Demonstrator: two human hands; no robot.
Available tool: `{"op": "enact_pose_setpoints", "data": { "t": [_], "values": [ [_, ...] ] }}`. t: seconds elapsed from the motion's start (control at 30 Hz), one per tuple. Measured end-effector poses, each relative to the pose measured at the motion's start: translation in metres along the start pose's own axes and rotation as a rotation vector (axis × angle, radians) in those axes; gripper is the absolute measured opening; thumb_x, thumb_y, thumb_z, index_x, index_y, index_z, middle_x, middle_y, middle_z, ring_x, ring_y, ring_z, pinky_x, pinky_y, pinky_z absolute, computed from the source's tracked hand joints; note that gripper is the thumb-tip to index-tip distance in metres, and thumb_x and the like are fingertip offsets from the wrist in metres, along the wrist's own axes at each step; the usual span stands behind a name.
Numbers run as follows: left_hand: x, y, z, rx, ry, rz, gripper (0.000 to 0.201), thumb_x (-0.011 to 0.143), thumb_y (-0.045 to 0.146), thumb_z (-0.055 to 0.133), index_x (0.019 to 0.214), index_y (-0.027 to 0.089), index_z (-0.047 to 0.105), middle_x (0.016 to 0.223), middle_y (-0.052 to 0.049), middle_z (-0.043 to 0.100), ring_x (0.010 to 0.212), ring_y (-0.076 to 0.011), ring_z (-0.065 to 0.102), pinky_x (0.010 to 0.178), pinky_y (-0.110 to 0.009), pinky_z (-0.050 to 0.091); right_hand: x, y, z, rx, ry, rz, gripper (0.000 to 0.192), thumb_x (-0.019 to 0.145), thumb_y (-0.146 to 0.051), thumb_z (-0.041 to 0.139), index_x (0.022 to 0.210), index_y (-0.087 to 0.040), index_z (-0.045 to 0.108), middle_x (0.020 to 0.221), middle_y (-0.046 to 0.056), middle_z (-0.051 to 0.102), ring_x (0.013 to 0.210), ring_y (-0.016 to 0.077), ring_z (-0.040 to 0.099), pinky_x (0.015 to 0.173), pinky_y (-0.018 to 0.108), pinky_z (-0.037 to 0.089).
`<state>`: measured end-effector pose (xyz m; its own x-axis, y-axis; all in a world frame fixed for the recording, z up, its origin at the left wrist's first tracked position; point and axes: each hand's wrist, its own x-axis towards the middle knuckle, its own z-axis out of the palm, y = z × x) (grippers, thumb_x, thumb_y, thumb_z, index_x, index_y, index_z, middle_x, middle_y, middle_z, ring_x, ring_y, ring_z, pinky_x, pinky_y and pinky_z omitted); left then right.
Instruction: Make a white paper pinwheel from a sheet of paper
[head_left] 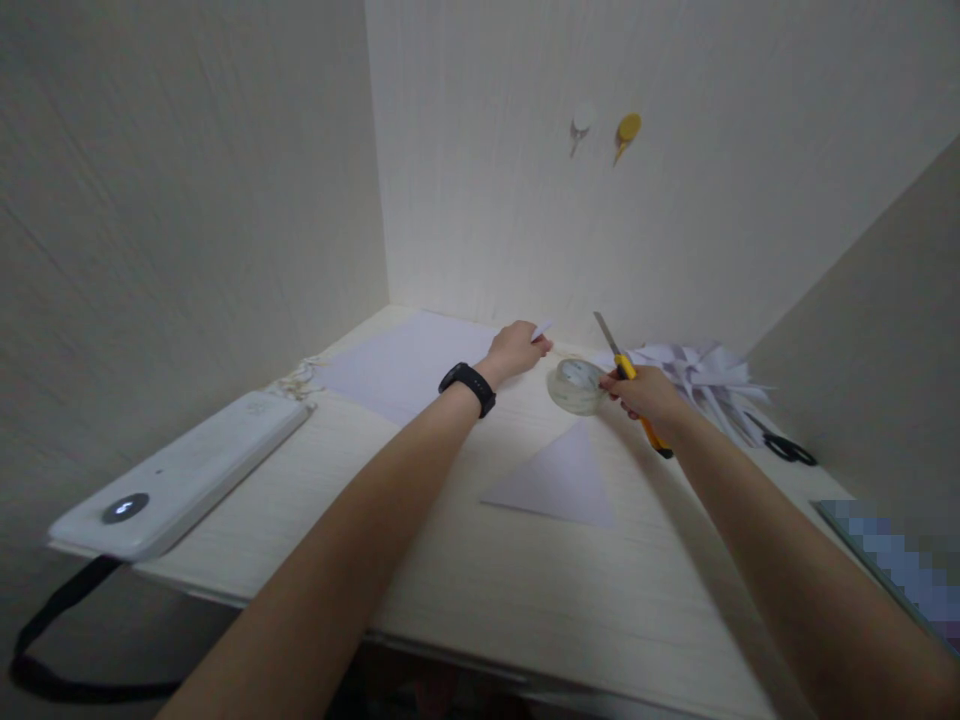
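While the right hand (651,393) grips a yellow utility knife (628,375) and a clear tape roll (576,386) together, the left hand (516,350) pinches a small white strip (541,329) just left of the roll. A paper triangle (564,482) lies nearer than the roll, with cut paper strips (701,378) and scissors (787,446) to its right.

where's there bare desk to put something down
Bare desk lies along the near edge, between the white device and paper triangle. Crowded at the back right: tape roll, right hand with knife, paper strips, scissors.
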<state>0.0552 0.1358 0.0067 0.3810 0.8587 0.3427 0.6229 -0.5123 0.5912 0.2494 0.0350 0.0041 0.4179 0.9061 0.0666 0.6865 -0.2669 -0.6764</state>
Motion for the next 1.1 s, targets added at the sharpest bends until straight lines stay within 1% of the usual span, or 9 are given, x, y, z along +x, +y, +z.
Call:
{"op": "enact_pose_setpoints", "data": {
  "t": [0.2,0.33,0.4,0.47,0.57,0.67,0.83,0.97,1.1],
  "values": [
    [-0.002,0.000,-0.004,-0.285,0.001,-0.050,0.017,0.089,0.024,0.060,0.087,0.011,0.072,0.095,-0.012,0.075,0.084,-0.0174,0.066,0.078,-0.029,0.049,-0.019,0.003,-0.014,0.241,-0.017,-0.054,0.019,0.087,-0.030,0.065,0.097,-0.016,0.057,0.063,-0.003,0.054,0.042,0.0070,0.043,0.041,0.021,0.038],
    [-0.008,0.009,-0.011,-0.377,-0.004,-0.057,0.019,0.091,0.023,0.057,0.087,0.011,0.072,0.096,-0.013,0.075,0.085,-0.0180,0.066,0.079,-0.031,0.050,-0.043,0.016,-0.039,0.261,0.004,0.048,0.017,0.087,-0.027,0.063,0.096,-0.018,0.052,0.063,-0.003,0.054,0.048,0.0126,0.055,0.044,0.024,0.046],
    [-0.010,0.016,-0.015,-0.381,-0.004,-0.067,0.019,0.091,0.022,0.058,0.084,0.011,0.071,0.096,-0.014,0.075,0.084,-0.0177,0.066,0.079,-0.031,0.049,-0.058,0.028,-0.052,0.206,-0.053,0.076,0.012,0.086,-0.024,0.063,0.089,-0.016,0.055,0.066,0.002,0.060,0.054,0.0154,0.061,0.051,0.027,0.051],
    [-0.012,0.024,-0.019,-0.389,0.003,-0.061,0.020,0.091,0.022,0.058,0.081,0.010,0.070,0.095,-0.014,0.075,0.083,-0.0170,0.066,0.079,-0.031,0.049,-0.073,0.043,-0.061,0.107,-0.061,0.096,0.011,0.088,-0.026,0.060,0.087,-0.014,0.060,0.071,0.006,0.064,0.061,0.0186,0.066,0.058,0.029,0.053],
    [-0.018,0.040,-0.023,-0.397,0.008,-0.024,0.018,0.089,0.021,0.061,0.077,0.010,0.069,0.092,-0.013,0.074,0.081,-0.0162,0.064,0.078,-0.030,0.047,-0.094,0.066,-0.064,-0.232,0.081,0.023,0.024,0.087,-0.033,0.061,0.099,-0.013,0.067,0.077,0.008,0.070,0.068,0.0229,0.069,0.062,0.031,0.050],
    [-0.031,0.058,-0.025,-0.395,-0.030,0.022,0.015,0.085,0.017,0.063,0.072,0.009,0.068,0.084,-0.012,0.073,0.076,-0.0155,0.062,0.075,-0.029,0.045,-0.109,0.082,-0.059,-0.423,0.169,-0.025,0.032,0.090,-0.034,0.056,0.108,-0.011,0.067,0.085,0.013,0.074,0.077,0.0250,0.070,0.066,0.030,0.047],
    [-0.072,0.080,-0.031,-0.439,-0.149,0.074,0.016,0.083,0.019,0.064,0.070,0.010,0.068,0.076,-0.009,0.070,0.071,-0.0150,0.060,0.072,-0.029,0.044,-0.116,0.090,-0.046,-0.554,0.176,-0.038,0.031,0.093,-0.026,0.047,0.103,-0.005,0.068,0.096,0.022,0.073,0.083,0.0275,0.069,0.067,0.031,0.043],
    [-0.105,0.088,-0.041,-0.482,-0.207,0.126,0.019,0.083,0.021,0.062,0.067,0.012,0.068,0.074,-0.007,0.069,0.074,-0.0156,0.061,0.078,-0.030,0.045,-0.112,0.098,-0.043,-0.602,0.156,-0.071,0.034,0.095,-0.028,0.044,0.101,-0.004,0.068,0.098,0.023,0.071,0.087,0.0289,0.068,0.070,0.033,0.042],
    [-0.125,0.093,-0.047,-0.521,-0.254,0.164,0.019,0.083,0.019,0.062,0.066,0.013,0.066,0.072,-0.005,0.069,0.074,-0.0154,0.062,0.079,-0.030,0.046,-0.109,0.104,-0.042,-0.637,0.165,-0.114,0.036,0.095,-0.026,0.042,0.099,-0.003,0.070,0.096,0.024,0.070,0.089,0.0295,0.067,0.076,0.035,0.044]
  ]
}}
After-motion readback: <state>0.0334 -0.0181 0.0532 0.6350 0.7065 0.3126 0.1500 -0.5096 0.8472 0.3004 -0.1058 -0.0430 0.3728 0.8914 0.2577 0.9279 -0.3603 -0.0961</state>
